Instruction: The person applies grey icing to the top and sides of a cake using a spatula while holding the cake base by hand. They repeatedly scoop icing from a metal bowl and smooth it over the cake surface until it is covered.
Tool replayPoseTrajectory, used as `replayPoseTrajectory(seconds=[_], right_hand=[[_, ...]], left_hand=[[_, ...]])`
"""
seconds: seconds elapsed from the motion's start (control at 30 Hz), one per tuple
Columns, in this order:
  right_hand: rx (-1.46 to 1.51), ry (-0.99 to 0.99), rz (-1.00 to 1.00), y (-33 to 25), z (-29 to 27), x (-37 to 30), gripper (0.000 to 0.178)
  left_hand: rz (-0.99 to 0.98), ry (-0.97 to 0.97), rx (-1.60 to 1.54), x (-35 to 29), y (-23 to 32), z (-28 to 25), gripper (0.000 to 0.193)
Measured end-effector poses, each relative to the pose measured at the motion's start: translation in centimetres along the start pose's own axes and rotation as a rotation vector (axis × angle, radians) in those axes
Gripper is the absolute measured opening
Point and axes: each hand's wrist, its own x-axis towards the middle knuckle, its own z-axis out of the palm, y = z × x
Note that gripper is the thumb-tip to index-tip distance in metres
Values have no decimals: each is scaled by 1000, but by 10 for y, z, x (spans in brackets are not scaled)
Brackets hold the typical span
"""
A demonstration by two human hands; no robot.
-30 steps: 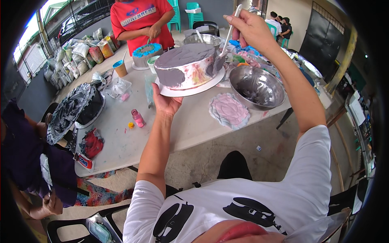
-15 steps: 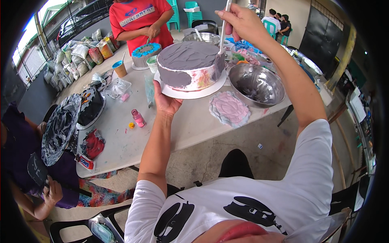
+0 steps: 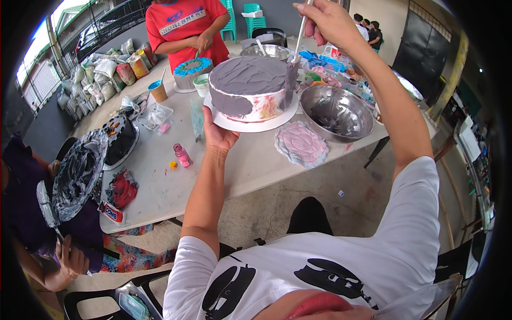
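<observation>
My left hand (image 3: 220, 134) supports a white round cake board (image 3: 258, 126) from below at its near left edge, holding it above the table. On the board stands a round cake (image 3: 248, 77) with grey icing over its top and part of its side. Its near right side shows pale, pink and yellow patches. My right hand (image 3: 332, 25) is raised, fingers closed round the white handle of a spatula (image 3: 301, 34). The spatula's lower end meets the cake's right side, where grey icing stands up past the rim; its blade is mostly hidden.
A steel bowl (image 3: 338, 114) with grey icing and a pink cloth (image 3: 302, 144) lie right of the cake. A pink bottle (image 3: 182, 156) stands near a black cake (image 3: 121, 141). At left, a co-worker's hand (image 3: 72, 258) holds an icing-covered spatula; another person (image 3: 186, 26) works opposite.
My right hand and the spatula have shifted slightly right and up along the cake's side, and more grey icing covers its right side. The left co-worker's spatula has turned and risen.
</observation>
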Motion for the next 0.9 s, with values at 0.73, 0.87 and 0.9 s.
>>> replayPoseTrajectory(seconds=[0.73, 0.87, 0.9], right_hand=[[62, -26, -13, 23, 4, -27, 28], [-22, -54, -40, 28, 14, -23, 29], [-54, -54, -38, 28, 15, -22, 29]], left_hand=[[46, 10, -121, 1, 0, -5, 68], [44, 9, -128, 1, 0, -3, 68], [46, 15, -135, 1, 0, -2, 69]])
